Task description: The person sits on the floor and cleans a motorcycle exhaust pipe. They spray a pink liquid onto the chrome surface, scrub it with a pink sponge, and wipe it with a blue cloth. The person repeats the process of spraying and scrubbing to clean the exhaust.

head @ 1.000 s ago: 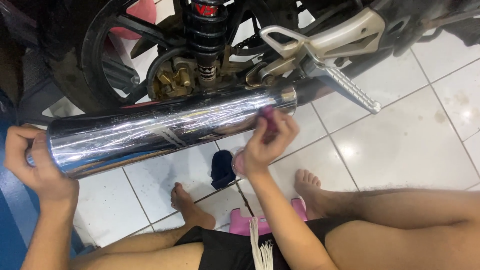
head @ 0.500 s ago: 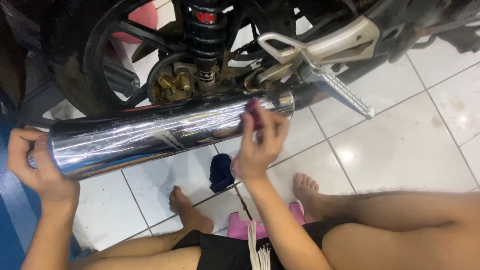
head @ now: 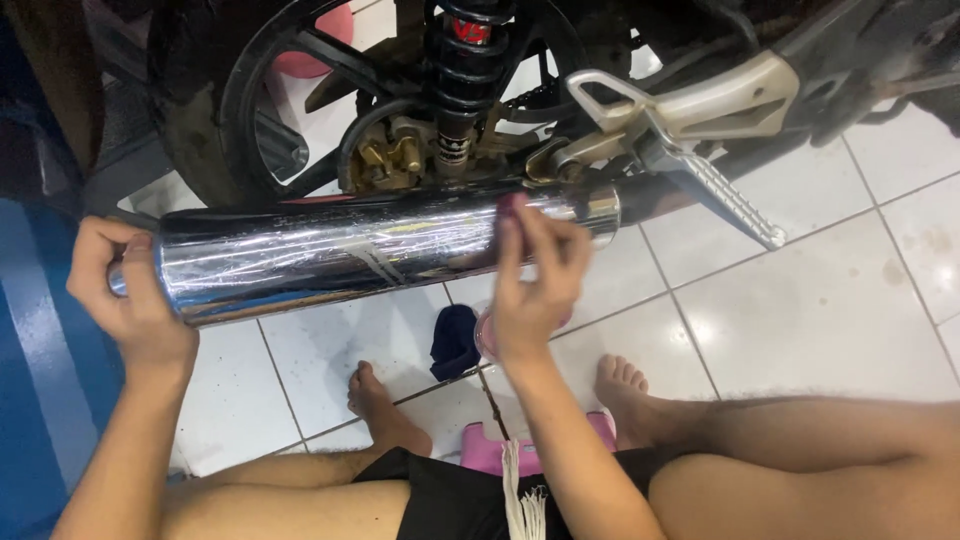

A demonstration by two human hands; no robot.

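A small red patch with pale marks, a label (head: 470,30), is showing at the top of the black shock absorber (head: 462,90), and a pale sticker is sitting lower on the same spring body; neither is being read here. The chrome exhaust pipe (head: 350,255) is lying almost level beneath the rear wheel (head: 250,110) of the motorcycle, above the white floor tiles (head: 800,330); its surface is shining like a mirror, streaked with fine scratches and reflecting the tiles, and a narrower collar is closing its right end beside the grey footpeg (head: 725,195). The left hand (head: 130,290) is gripping the pipe's left end, fingers curled tight around it; the right hand (head: 535,285) is pressing a small dark red cloth (head: 512,208) against the pipe's upper side, fingers together and bent over the cloth. A dark blue rag (head: 455,340) is lying on the tiles below the pipe, near a bare foot (head: 385,410); a pink stool (head: 520,455) is peeking out under the person's legs.
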